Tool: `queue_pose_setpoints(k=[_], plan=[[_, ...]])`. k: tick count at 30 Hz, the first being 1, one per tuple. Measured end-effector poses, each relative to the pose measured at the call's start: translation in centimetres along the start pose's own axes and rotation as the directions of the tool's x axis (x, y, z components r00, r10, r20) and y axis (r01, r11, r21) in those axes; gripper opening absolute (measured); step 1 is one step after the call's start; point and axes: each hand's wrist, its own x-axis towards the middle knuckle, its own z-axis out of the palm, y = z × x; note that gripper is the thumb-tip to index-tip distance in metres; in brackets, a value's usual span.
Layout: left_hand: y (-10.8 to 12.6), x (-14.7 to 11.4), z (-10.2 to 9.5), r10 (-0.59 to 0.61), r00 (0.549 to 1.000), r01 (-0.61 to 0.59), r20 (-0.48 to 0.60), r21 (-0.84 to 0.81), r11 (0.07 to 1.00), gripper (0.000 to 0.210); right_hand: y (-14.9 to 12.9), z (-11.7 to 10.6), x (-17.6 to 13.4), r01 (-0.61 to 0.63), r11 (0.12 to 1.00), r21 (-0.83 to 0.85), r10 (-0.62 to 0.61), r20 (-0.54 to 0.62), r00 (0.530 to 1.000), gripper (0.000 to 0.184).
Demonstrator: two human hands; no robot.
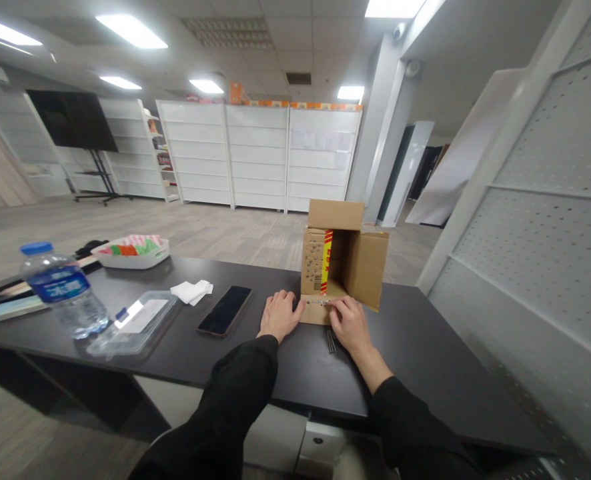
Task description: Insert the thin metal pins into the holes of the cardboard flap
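Observation:
A small cardboard box (313, 260) stands on the dark table with its open side towards me and its flaps spread. Its lower flap (318, 315) lies forward and bears a row of small shiny spots or holes. My left hand (279, 316) rests palm down on the table, thumb at the flap's left edge, with a dark spot between thumb and forefinger. At the flap's right part, the thumb and fingertips of my right hand (349, 323) come together; what they pinch is too small to name. Several thin dark metal strips (331, 341) lie just below the flap.
Left of my hands lie a black phone (225, 311), a crumpled white tissue (192, 292) and a clear plastic case (135, 324). A water bottle (63, 291) and a white basket (133, 257) of colourful packets stand farther left. A perforated panel (550, 193) rises beyond the table's right side.

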Motion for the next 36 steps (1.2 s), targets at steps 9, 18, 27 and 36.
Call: queue_pose_setpoints(k=[9, 18, 27, 36], plan=[[0.2, 0.0, -0.3, -0.003, 1.000, 0.003, 0.014, 0.002, 1.000, 0.043, 0.4, -0.7, 0.0, -0.018, 0.989, 0.146, 0.015, 0.024, 1.000, 0.020], [0.0, 0.0, 0.2, -0.007, 1.000, 0.007, -0.002, -0.026, 1.000, 0.042, -1.2, -2.9, -2.0, -0.036, 0.985, 0.171, -0.001, 0.211, 0.977, 0.020], [0.1, 0.0, -0.1, -0.015, 1.000, 0.015, 0.020, -0.030, 0.999, 0.043, -2.2, -4.3, -2.4, -0.032, 0.990, 0.139, -0.025, 0.391, 0.920, 0.031], [0.2, 0.1, -0.1, -0.028, 0.999, 0.029, 0.036, -0.036, 0.999, 0.044, -2.1, -4.6, -2.5, -0.026, 0.992, 0.126, -0.032, 0.433, 0.901, 0.035]])
